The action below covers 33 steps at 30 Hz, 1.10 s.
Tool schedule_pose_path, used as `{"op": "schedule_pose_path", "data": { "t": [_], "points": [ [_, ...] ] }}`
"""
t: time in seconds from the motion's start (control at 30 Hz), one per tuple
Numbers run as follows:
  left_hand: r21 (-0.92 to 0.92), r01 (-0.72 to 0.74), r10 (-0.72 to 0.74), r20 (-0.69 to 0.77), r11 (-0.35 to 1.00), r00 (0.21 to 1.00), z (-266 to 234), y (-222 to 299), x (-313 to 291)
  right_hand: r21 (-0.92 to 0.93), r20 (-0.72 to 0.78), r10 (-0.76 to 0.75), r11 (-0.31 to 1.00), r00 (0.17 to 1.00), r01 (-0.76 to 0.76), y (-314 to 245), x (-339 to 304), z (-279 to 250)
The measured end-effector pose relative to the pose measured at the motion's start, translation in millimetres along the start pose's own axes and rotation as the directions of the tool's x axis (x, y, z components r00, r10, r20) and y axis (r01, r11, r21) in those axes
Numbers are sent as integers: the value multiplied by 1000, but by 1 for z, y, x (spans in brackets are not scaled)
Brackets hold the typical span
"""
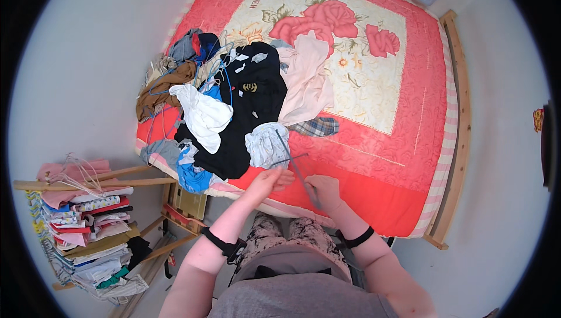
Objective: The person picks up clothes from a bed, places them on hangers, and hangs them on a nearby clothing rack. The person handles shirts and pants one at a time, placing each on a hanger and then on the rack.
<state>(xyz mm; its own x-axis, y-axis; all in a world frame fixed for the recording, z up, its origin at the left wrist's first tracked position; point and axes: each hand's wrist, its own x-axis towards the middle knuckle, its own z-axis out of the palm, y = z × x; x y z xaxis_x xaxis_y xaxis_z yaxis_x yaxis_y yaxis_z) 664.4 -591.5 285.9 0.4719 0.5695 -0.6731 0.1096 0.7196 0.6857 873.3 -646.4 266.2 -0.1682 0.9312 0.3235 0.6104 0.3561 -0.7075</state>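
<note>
A thin grey clothes hanger is held up over the near edge of the bed by my right hand, whose fingers are closed round it. My left hand is open beside the hanger, with its fingers stretched toward it; whether they touch it I cannot tell. Just beyond the hanger lies a small crumpled white patterned garment. Left of that, a black garment is spread out, partly covered by a white garment. A pale pink garment and a plaid cloth lie farther back.
The bed carries a red rose-patterned cover and has a wooden bed end at right. More clothes, including a brown garment, and blue hangers are heaped at left. A wooden rack with several hung clothes stands at lower left.
</note>
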Motion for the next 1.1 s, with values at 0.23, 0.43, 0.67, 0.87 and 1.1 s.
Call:
{"op": "schedule_pose_path", "data": {
  "t": [0.23, 0.43, 0.67, 0.87, 1.1],
  "points": [
    [55, 18, -22, 60, 998, 998, 0, 43, -41, -335, 305, -241, 878, 921, 341, 4, 5, -4],
    [-107, -9, -1, -97, 994, 995, -21, 17, -32, -492, -10, -7, 871, 1000, 1, -2, 38, 21],
    [-405, -172, 78, -237, 898, 968, -39, 13, -32, 601, 780, 451, -349, 434, -719, -9, 68, 61],
    [-350, -299, 160, -374, 888, 914, -70, -2, -18, 556, 783, 353, -28, 512, -831, -54, 77, 87],
    [202, -153, 242, -552, 967, 798, -197, -35, 29, 558, 744, 360, 129, 563, -820, -39, 95, 86]
  ]
}}
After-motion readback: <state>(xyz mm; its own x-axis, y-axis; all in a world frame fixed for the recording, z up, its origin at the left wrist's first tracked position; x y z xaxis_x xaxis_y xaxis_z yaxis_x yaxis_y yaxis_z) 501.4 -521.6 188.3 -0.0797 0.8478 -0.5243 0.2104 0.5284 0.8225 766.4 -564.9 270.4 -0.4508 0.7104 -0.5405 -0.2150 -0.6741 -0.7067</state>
